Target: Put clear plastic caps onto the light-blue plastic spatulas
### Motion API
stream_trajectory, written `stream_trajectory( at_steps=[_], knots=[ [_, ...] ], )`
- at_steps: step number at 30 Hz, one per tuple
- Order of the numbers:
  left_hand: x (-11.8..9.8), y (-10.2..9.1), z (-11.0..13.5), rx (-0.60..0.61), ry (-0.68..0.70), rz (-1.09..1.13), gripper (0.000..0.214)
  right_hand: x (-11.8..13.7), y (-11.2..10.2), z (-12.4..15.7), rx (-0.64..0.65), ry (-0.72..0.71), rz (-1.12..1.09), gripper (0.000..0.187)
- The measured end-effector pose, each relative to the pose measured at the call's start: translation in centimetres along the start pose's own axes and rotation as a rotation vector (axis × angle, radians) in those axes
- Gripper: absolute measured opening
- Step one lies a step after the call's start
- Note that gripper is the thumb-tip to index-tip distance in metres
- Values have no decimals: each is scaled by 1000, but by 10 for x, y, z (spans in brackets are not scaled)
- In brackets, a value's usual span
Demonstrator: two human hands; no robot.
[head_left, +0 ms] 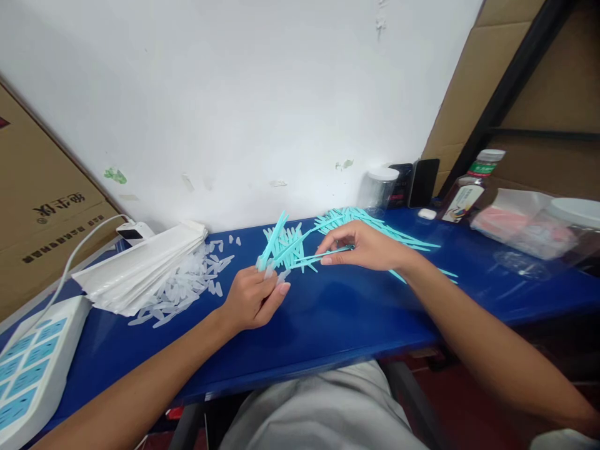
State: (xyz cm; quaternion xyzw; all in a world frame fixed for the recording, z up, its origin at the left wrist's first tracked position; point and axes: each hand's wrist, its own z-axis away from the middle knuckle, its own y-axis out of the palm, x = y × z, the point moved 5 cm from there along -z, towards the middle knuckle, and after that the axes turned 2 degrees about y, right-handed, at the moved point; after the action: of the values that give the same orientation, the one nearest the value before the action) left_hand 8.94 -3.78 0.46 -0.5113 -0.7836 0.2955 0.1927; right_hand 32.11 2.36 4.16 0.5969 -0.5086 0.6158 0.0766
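Note:
My left hand [253,297] is closed around the capped ends of a small bunch of turquoise plastic sticks [277,240] that fan upward from its fingers. My right hand [363,245] pinches one turquoise stick [313,257] and holds it level, its tip pointing at the left hand. A loose pile of the same turquoise sticks [370,224] lies on the blue table [328,319] behind the right hand. Several small clear plastic caps [187,284] are scattered left of the left hand.
A stack of white flat bags [140,265] lies at the left beside a white power strip [32,362] with a cable. A clear jar [380,187], phones [417,181], a bottle [473,181] and plastic packages [529,225] stand at the back right. Cardboard boxes flank both sides.

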Motion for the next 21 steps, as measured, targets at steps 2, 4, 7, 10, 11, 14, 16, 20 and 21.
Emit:
stream_trajectory(
  at_steps=[2, 4, 7, 10, 11, 14, 16, 20, 21],
  knots=[
    [0, -1, 0, -10, 2, 17, 37, 1, -1, 1, -4, 8, -1, 32],
    [-1, -2, -1, -18, 1, 36, 37, 3, -1, 1, -1, 7, -3, 30],
    [-4, -4, -3, -33, -8, 79, 38, 5, -2, 3, -1, 0, -7, 28],
    [-5, -5, -5, -48, -24, 123, 40, 5, -4, 3, -27, -5, 2, 27],
    [-5, -5, -5, -50, -27, 134, 40, 4, -4, 3, -38, -6, 7, 27],
    [-5, -5, -5, -46, -26, 157, 39, 3, -5, 3, -47, -2, 14, 28],
    [-5, -4, -4, -47, -28, 163, 39, 3, -4, 3, -44, 4, 11, 30],
    [-4, -4, -2, -51, -39, 163, 38, 3, -4, 3, -26, 15, 15, 30],
    [-4, -4, -2, -52, -41, 165, 38, 3, -4, 3, -20, 13, 19, 29]
  ],
)
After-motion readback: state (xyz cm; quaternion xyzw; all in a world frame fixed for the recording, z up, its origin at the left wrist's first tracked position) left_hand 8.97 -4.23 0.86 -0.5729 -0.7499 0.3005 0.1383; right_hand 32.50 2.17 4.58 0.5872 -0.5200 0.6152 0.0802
